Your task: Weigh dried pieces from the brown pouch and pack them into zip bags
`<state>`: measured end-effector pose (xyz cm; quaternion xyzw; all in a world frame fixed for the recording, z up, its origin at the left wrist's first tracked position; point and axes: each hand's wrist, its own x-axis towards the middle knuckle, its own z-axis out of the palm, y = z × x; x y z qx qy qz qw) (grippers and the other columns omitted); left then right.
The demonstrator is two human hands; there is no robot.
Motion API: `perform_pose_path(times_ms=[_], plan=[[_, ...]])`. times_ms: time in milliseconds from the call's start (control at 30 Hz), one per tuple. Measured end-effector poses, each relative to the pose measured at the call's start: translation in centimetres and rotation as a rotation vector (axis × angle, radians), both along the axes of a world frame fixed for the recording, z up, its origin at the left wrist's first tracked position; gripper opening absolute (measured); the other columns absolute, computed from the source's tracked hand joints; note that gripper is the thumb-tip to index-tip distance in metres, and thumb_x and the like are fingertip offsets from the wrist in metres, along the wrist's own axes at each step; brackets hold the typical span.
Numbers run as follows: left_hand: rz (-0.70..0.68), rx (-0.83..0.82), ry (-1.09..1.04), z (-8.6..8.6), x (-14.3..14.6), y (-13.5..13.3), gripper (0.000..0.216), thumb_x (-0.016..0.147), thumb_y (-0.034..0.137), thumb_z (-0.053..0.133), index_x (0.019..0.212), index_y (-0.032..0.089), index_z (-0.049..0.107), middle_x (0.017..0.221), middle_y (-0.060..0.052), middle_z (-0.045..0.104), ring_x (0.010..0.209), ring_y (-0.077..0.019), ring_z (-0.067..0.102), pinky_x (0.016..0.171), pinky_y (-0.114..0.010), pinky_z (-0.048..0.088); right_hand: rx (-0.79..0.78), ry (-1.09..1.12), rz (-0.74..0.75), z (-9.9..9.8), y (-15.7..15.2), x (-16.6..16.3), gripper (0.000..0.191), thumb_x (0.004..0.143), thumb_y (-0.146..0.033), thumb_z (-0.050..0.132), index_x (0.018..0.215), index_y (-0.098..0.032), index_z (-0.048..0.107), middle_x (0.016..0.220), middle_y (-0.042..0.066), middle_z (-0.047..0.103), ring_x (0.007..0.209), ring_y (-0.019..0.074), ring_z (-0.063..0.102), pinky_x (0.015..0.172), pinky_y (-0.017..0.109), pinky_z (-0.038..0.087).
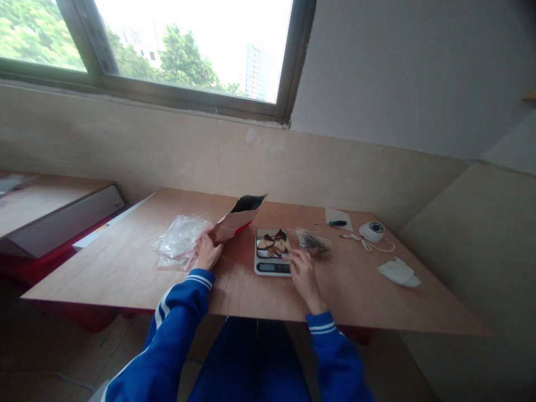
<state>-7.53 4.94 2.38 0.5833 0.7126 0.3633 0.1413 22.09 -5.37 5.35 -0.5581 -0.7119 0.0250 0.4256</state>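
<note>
A brown paper bag (pixel 237 222) with a dark lining and a red patch leans up on the table, its mouth gaping toward the back. My left hand (pixel 209 252) is closed around its lower left end. In the middle stands a white kitchen scale (pixel 260 268) with a small display. Several dried brown-and-cream slices (pixel 274 244), some dark-edged, lie on its pan. My right hand (pixel 304 274) is at the scale's right edge, fingers reaching toward the slices with nothing visible in them. Just behind that hand lies a clear bag of dark pieces (pixel 314 243).
Clear plastic zip bags (pixel 180 240) lie left of my left hand. Toward the back right are a green-handled screwdriver (pixel 337 223), a white dome camera (pixel 372 231) with its cable, and a crumpled white tissue (pixel 399 272). A wall and window stand behind the table.
</note>
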Motion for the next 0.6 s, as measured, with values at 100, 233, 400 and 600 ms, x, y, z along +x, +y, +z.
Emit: perform_pose_path(times_ms=[100, 233, 400, 600], plan=[[-0.006, -0.021, 0.024, -0.2, -0.1, 0.1, 0.059, 0.074, 0.037, 0.055, 0.125, 0.013, 0.036, 0.126, -0.018, 0.047, 0.127, -0.0390, 0.038, 0.104, -0.056, 0.029, -0.034, 0.117, -0.052, -1.5, -1.8, 1.5, 0.030, 0.084, -0.012, 0.043, 0.086, -0.022, 0.071, 0.101, 0.009, 0.064, 0.100, 0.0246, 0.057, 0.092, 0.043, 0.044], [-0.006, -0.014, 0.039, -0.5, 0.0, 0.2, 0.058, 0.078, 0.042, 0.054, 0.124, 0.011, 0.037, 0.126, -0.022, 0.048, 0.125, -0.0397, 0.040, 0.102, -0.056, 0.032, -0.091, 0.238, -0.098, -3.5, -3.6, 3.1, 0.028, 0.084, -0.016, 0.043, 0.083, -0.022, 0.070, 0.099, 0.009, 0.063, 0.097, 0.0242, 0.059, 0.089, 0.041, 0.046], [0.053, 0.064, 0.051, -0.8, 0.2, 0.5, 0.058, 0.080, 0.046, 0.054, 0.124, 0.013, 0.039, 0.123, -0.021, 0.052, 0.122, -0.0397, 0.043, 0.099, -0.055, 0.035, -0.095, 0.386, -0.139, -4.1, -3.8, 3.6, 0.025, 0.082, -0.020, 0.044, 0.078, -0.021, 0.069, 0.088, 0.009, 0.066, 0.087, 0.0249, 0.061, 0.081, 0.040, 0.049], [0.048, 0.097, 0.070, -1.2, 0.0, 0.7, 0.059, 0.079, 0.047, 0.057, 0.126, 0.016, 0.040, 0.119, -0.016, 0.054, 0.119, -0.0371, 0.045, 0.097, -0.052, 0.038, -0.139, 0.439, -0.184, -4.5, -3.5, 3.8, 0.024, 0.081, -0.023, 0.045, 0.076, -0.020, 0.068, 0.083, 0.009, 0.068, 0.083, 0.0254, 0.062, 0.075, 0.039, 0.050]])
